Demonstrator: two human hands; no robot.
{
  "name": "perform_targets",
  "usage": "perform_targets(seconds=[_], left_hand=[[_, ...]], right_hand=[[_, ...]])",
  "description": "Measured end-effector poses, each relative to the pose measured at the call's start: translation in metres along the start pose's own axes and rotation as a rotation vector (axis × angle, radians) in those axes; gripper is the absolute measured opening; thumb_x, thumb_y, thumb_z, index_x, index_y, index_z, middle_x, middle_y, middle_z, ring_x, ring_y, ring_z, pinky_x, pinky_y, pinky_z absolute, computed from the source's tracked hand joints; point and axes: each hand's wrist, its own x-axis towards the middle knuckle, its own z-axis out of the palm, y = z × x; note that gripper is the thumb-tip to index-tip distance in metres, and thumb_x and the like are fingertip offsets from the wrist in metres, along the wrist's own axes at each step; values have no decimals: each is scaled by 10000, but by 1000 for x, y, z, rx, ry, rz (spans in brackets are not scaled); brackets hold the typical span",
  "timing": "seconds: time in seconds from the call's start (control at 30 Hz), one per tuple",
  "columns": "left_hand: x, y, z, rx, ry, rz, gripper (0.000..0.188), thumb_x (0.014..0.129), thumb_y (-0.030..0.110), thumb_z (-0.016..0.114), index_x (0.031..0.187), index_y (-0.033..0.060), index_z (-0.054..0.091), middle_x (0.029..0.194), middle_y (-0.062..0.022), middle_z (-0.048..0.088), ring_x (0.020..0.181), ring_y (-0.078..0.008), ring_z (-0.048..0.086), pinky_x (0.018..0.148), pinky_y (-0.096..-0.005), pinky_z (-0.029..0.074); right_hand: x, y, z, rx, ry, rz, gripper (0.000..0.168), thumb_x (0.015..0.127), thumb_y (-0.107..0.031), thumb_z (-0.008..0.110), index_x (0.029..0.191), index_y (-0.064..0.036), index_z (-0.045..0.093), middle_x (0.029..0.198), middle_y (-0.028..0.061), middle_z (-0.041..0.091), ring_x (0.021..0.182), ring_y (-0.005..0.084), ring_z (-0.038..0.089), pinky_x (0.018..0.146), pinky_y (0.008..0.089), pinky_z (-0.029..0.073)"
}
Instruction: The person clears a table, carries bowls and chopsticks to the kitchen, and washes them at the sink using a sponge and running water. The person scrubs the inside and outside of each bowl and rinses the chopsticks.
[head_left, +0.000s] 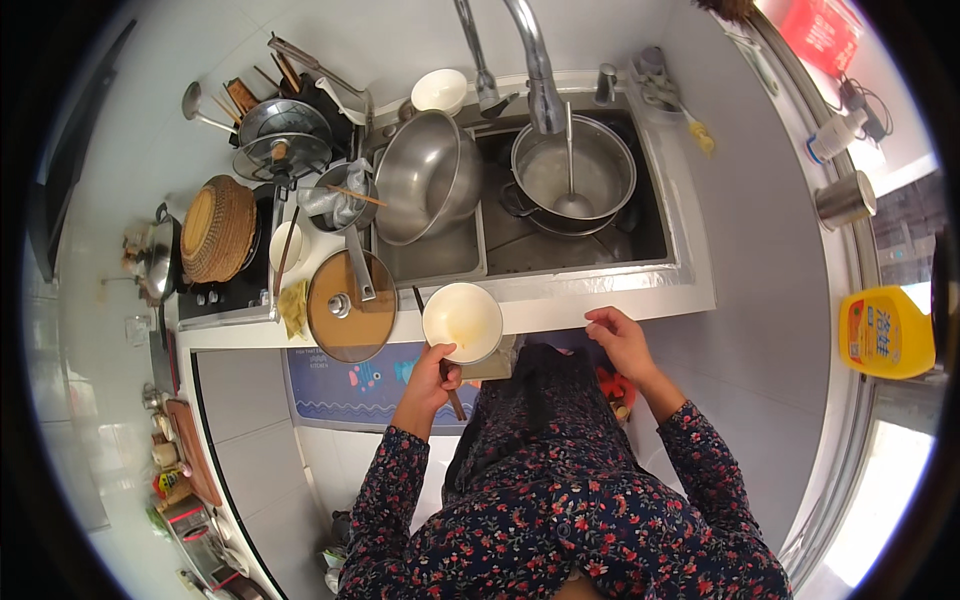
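My left hand (433, 381) grips a white bowl (463, 322) by its near rim, thumb over the edge. Yellowish residue marks the bowl's inside. The same hand holds dark brown chopsticks (457, 405) that pass beneath the bowl; a dark tip shows beyond its left side. My right hand (622, 345) hangs before the counter edge, fingers loosely bent, with nothing visible in it. Beyond it, in the sink (555, 251), stands a two-handled metal pot (626, 157) containing cloudy liquid. A metal ladle (571, 176) rests in that pot.
A large steel basin (427, 169) tilts over the left sink basin. The faucet (541, 82) hangs above the pot. Left on the counter are a brown glass lid (330, 334), a small saucepan (358, 244) and another bowl (289, 244). A woven basket (221, 225) covers part of the stove.
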Motion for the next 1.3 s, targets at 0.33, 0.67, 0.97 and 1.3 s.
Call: perform_targets(seconds=[0.33, 0.67, 0.97, 1.3], left_hand=[[25, 18, 36, 154, -161, -3, 455, 827, 129, 599, 1221, 98, 374, 842, -61, 535, 395, -93, 412, 329, -216, 223], [45, 32, 45, 291, -248, -76, 478, 831, 147, 619, 1235, 73, 374, 853, -67, 527, 395, -84, 422, 326, -213, 220], [48, 40, 21, 351, -191, -97, 536, 841, 174, 618, 1290, 51, 353, 870, -58, 532, 395, -62, 399, 330, -186, 251], [50, 42, 19, 340, -165, -108, 526, 869, 220, 631, 1288, 38, 370, 852, -46, 546, 403, -61, 415, 331, -187, 238]], right_hand=[[42, -40, 48, -91, -294, 118, 724, 845, -408, 653, 1423, -105, 339, 1248, 157, 510, 1038, 205, 553, 846, 312, 473], [55, -47, 66, 11, -351, 276, 818, 802, -506, 662, 1418, -93, 316, 1209, 138, 514, 1070, 217, 530, 799, 326, 511], [78, -40, 82, -37, -433, 328, 756, 813, -463, 672, 1379, -65, 367, 1109, 113, 566, 1009, 195, 558, 777, 308, 513], [93, -43, 79, -34, -475, 337, 728, 837, -408, 669, 1374, -22, 364, 1039, 121, 596, 903, 169, 584, 724, 282, 515]])
